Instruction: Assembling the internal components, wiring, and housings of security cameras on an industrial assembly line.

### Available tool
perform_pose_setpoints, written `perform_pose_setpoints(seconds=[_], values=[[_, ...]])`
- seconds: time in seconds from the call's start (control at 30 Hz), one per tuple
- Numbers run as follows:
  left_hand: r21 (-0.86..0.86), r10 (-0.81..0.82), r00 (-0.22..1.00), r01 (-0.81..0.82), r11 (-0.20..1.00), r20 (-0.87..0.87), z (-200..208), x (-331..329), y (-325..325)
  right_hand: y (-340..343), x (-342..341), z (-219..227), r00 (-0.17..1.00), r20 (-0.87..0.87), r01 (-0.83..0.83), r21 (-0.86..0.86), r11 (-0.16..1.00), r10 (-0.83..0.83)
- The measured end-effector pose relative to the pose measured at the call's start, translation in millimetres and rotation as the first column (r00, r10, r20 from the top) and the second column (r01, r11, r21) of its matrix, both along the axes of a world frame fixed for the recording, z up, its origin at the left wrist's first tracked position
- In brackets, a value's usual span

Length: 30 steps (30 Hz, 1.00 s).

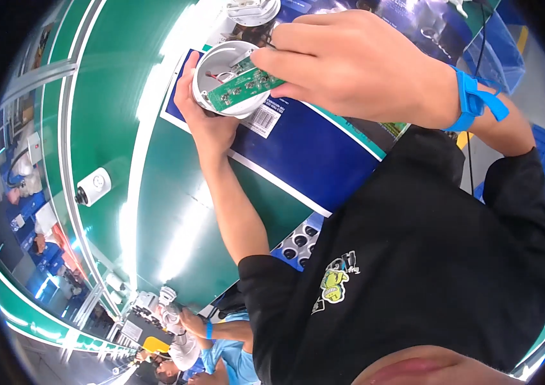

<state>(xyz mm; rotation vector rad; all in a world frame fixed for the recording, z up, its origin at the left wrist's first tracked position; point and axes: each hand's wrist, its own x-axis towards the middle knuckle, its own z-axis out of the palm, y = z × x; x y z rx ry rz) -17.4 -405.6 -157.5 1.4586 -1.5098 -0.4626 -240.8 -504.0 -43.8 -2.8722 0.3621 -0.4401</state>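
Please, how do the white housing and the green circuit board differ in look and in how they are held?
Colour: the housing is white, while the circuit board is green.
Shape: the housing is round and hollow; the circuit board is flat and long.
Hold: the left hand grips the housing from outside; the right hand pinches the circuit board near one end.
Shared: both are held in hand.

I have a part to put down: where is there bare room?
Bare green benchtop lies left of the left forearm; another green stretch borders the white cylinder. Crowded: beyond the right hand, around the white device, and beside the left sleeve, where round black-and-white parts sit.
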Motion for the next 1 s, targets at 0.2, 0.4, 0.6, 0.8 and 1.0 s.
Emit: perform_pose_setpoints(seconds=[0.2, 0.4, 0.6, 0.8, 1.0], values=[[0.029, 0.021, 0.998, -0.02, 0.999, -0.056, -2.8, 6.1, 0.0, -1.7, 5.3, 15.1, 0.99, 0.125, -0.063, 0.033, 0.997, 0.058], [0.067, 0.031, 0.995, -0.024, 0.997, -0.097, 1.9, 4.0, 3.7, -0.7, 7.8, 19.2, 0.994, 0.093, -0.062, 0.089, 0.994, 0.054], [0.043, -0.001, 0.998, 0.003, 0.999, -0.061, 1.6, 1.0, 2.2, -2.2, 5.0, 19.8, 0.993, 0.101, -0.063, 0.09, 0.994, 0.054], [-0.012, -0.041, 0.998, 0.04, 0.999, -0.045, -1.9, 0.9, -0.6, -4.0, 11.7, 31.9, 0.99, -0.051, -0.127, 0.114, 0.985, 0.134], [0.122, 0.048, 0.992, -0.063, 0.991, 0.12, -14.5, 6.6, -0.1, -8.1, 17.0, 16.1, 0.992, 0.019, -0.123, 0.206, 0.971, 0.122]])
